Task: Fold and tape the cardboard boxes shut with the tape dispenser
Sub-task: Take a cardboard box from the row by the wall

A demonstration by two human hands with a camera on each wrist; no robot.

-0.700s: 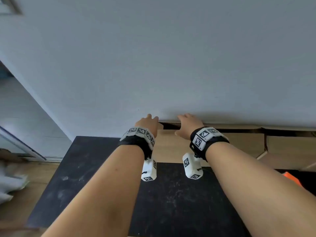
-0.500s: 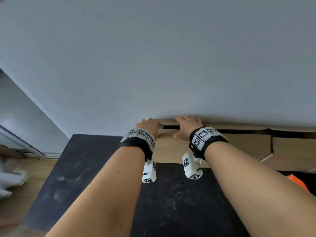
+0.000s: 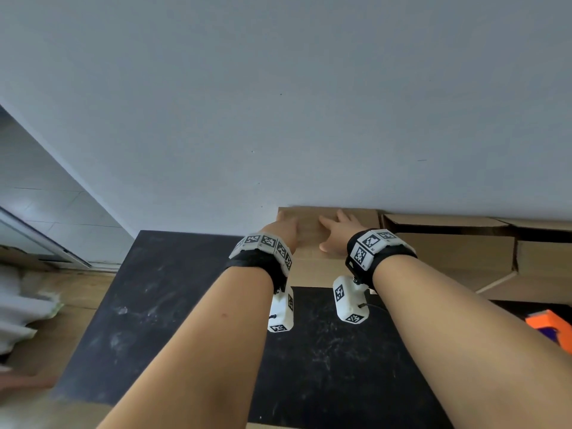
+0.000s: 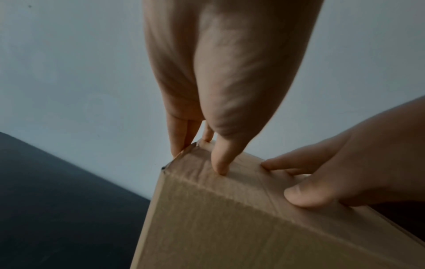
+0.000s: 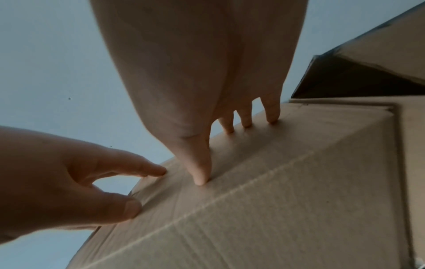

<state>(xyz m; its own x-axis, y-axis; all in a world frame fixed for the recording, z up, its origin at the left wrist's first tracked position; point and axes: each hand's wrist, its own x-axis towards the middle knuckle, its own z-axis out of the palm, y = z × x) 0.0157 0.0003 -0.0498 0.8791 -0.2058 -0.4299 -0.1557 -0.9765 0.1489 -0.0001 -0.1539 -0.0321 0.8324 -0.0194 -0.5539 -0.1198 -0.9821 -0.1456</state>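
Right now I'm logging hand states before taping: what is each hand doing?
Left hand: open, fingers pressing the cardboard box top at its left corner.
Right hand: open, fingers spread flat on the same box top.

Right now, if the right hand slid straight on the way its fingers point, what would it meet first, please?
Probably the wall. The right hand lies flat on the box, fingers pointing at it, with nothing visible between; depth is unclear.

head: high, looking down-forward | wrists: close, along fingers | shared: cardboard box (image 3: 312, 261) top
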